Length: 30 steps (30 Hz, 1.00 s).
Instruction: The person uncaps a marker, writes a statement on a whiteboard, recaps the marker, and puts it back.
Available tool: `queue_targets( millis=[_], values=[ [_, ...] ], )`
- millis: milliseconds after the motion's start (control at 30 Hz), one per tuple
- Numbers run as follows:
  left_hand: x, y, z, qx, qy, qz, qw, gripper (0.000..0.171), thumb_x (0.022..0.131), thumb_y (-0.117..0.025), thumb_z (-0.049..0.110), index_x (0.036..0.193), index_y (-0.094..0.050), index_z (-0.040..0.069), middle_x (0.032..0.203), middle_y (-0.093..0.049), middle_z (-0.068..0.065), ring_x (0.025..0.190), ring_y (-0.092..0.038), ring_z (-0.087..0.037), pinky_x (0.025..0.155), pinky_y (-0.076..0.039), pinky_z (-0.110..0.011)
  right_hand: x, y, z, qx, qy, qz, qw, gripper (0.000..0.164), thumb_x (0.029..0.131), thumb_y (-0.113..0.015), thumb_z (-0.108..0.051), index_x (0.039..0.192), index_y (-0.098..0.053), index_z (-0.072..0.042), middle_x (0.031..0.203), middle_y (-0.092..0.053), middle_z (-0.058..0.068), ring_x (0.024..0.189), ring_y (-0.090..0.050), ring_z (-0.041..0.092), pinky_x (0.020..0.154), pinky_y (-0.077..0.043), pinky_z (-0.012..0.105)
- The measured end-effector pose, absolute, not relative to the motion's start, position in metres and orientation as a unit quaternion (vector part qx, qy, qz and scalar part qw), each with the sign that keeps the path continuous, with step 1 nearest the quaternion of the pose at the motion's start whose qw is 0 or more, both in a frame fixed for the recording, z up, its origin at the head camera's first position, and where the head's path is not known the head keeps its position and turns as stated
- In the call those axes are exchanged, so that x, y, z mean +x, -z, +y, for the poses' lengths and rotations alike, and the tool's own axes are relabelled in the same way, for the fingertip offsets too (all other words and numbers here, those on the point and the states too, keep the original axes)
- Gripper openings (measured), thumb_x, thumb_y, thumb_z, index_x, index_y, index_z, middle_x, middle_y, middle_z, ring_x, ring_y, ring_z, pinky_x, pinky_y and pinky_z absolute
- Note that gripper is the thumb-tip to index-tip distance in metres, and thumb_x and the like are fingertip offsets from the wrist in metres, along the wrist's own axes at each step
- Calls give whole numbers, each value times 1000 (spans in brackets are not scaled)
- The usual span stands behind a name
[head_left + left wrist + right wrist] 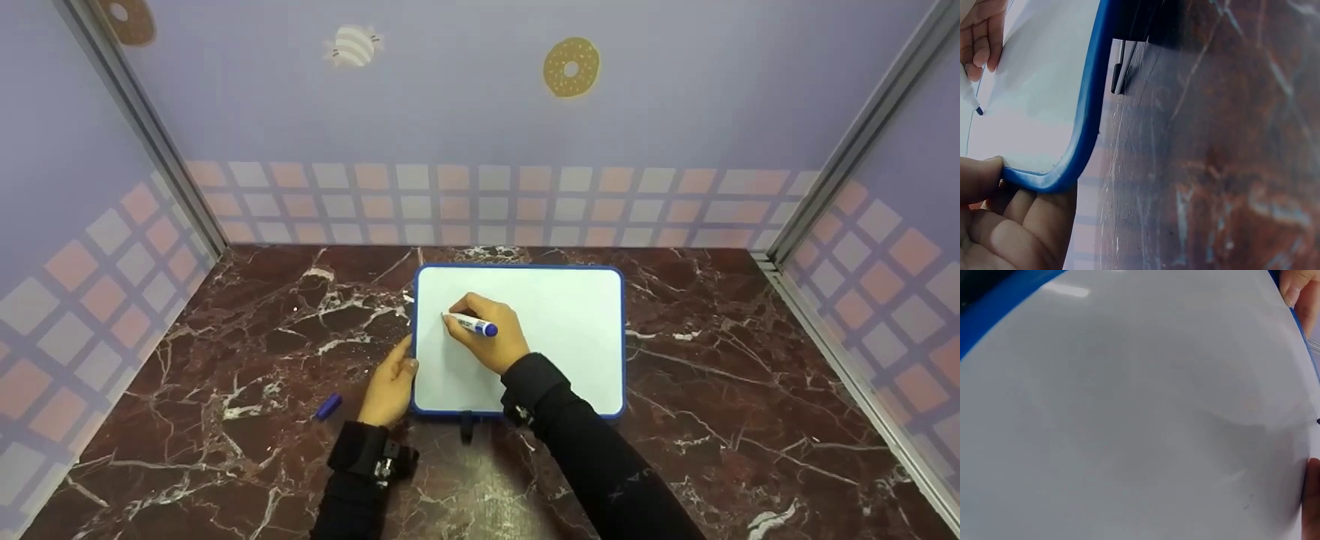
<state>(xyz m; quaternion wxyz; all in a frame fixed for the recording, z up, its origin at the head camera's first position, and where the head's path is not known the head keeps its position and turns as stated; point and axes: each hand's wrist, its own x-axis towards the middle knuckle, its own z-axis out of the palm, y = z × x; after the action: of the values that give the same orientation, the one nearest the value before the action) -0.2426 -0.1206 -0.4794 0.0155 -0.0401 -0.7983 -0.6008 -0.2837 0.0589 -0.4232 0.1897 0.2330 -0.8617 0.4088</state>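
Observation:
A small whiteboard (570, 315) with a blue frame lies in front of me, its lower edge towards me. My right hand (495, 330) is over the board's left half and pinches a white marker (471, 324) with a blue end. The marker's dark tip (979, 111) points at the white surface near the left edge; whether it touches I cannot tell. My left hand (390, 384) holds the left edge, with the thumb (982, 174) on the front and the fingers behind the frame. Only fingertips of the right hand (1311, 495) show in the right wrist view.
A blue marker cap (328, 406) lies on the dark red marbled tabletop (262, 360), left of my left hand. A black stand leg (466, 429) sticks out below the board's lower edge. Patterned panels (480, 127) enclose the table at the back and both sides.

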Motion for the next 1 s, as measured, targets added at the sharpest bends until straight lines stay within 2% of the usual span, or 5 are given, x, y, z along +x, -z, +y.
queue_targets(
  millis=[333,700,1000],
  values=[
    [-242,479,-120,-42,605,-795,18,48,102,-39,2,149,-32,-6,150,-36,-31,139,-37,-46,116,-30,-56,-281,426,60,255,-394,-859,203,11,89,-69,-15,91,-69,-4,88,-75,10,73,-69,20,64,-56,31],
    [-243,479,-121,-38,602,-798,11,49,103,-40,4,150,-31,-5,151,-36,-31,138,-38,-46,115,-32,-57,-271,436,61,281,-396,-853,191,9,88,-70,-14,84,-71,-6,80,-75,7,66,-68,16,58,-52,22],
    [-244,479,-120,-29,605,-796,5,49,103,-39,3,150,-30,-6,149,-37,-32,138,-38,-46,114,-33,-56,-267,442,63,291,-410,-843,190,9,87,-70,-14,83,-71,-6,79,-75,6,64,-67,14,57,-51,20]
  ],
)
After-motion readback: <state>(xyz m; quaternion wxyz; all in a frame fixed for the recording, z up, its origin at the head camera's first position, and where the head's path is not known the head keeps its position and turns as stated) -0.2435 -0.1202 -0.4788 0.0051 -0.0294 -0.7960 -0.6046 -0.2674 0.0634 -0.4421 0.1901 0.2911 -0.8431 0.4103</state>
